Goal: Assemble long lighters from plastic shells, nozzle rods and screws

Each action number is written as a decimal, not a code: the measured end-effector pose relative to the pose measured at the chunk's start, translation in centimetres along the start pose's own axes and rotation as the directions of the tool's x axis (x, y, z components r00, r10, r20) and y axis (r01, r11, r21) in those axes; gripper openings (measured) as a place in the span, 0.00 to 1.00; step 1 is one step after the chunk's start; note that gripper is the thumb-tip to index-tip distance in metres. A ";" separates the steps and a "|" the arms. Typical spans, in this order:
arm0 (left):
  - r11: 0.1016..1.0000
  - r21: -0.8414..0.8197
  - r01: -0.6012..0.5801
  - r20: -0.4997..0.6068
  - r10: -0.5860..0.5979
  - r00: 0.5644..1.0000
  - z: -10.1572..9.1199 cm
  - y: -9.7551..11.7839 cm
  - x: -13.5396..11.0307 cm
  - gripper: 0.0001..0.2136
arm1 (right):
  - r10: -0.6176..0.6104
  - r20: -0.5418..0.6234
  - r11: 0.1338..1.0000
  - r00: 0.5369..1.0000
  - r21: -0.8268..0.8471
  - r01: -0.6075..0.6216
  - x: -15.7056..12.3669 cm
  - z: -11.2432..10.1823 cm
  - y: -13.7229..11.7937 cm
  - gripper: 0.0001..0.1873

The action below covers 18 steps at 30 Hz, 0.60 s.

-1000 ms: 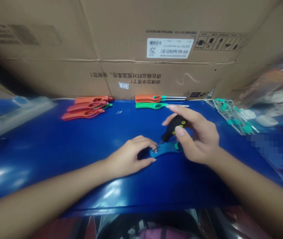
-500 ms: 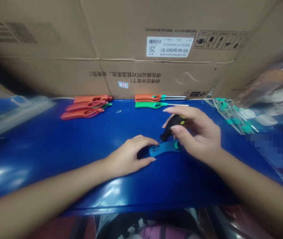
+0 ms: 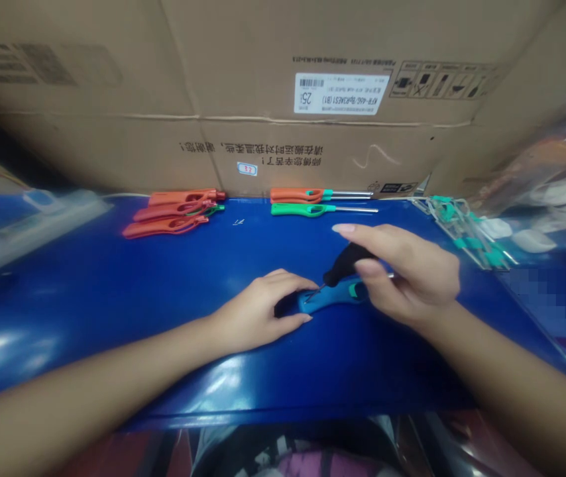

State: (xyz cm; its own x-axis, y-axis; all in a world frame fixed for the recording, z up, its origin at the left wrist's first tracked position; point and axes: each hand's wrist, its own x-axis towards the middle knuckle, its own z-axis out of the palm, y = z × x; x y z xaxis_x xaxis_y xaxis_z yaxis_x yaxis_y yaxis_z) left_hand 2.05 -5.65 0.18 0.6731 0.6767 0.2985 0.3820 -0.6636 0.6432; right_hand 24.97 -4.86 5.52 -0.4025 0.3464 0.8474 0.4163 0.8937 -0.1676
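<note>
A blue long-handled lighter [image 3: 327, 296] lies on the blue table [image 3: 114, 291] between my hands. My left hand [image 3: 258, 318] is curled around its left end, thumb and fingers pinching it against the surface. My right hand [image 3: 402, 271] is closed on a black-handled screwdriver [image 3: 345, 264], index finger stretched out over it. The thin metal tip of the screwdriver points down-left and touches the lighter's body near my left fingertips.
Orange lighters [image 3: 173, 212] lie at the back left, an orange one [image 3: 307, 195] and a green one [image 3: 307, 210] at the back middle. More green-capped lighters in clear wrap [image 3: 466, 228] sit at the right. A large cardboard box [image 3: 283, 93] walls the far edge.
My right hand has tilted the screwdriver lower and flatter, hiding its yellow mark; the hand shifted slightly right. My left hand and the blue lighter have stayed put.
</note>
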 end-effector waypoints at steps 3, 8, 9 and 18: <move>1.000 -0.004 0.007 -0.005 -0.007 1.000 0.0 0.0 0.0 0.16 | 0.118 0.054 0.982 0.992 0.142 -0.124 -0.2 0.3 0.0 0.24; 1.000 0.003 0.010 0.000 -0.010 1.000 0.0 -0.1 0.0 0.16 | 0.107 -0.036 0.990 0.994 0.095 -0.103 0.1 0.4 0.0 0.18; 1.000 0.002 0.009 0.003 -0.009 1.000 0.0 -0.1 0.0 0.17 | 0.067 -0.059 0.997 0.996 0.040 -0.064 0.1 0.4 0.0 0.17; 1.000 0.003 0.009 0.006 -0.009 1.000 -0.1 0.1 0.0 0.17 | 0.070 0.000 0.986 0.998 0.151 -0.069 0.0 0.2 -0.3 0.18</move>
State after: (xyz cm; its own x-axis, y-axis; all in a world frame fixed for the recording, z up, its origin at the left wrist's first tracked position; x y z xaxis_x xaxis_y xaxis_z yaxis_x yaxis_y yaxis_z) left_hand 2.05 -5.67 0.29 0.6735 0.6807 0.2881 0.3898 -0.6583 0.6440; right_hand 24.67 -5.05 5.46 -0.3724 0.4077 0.8337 0.3148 0.9006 -0.2998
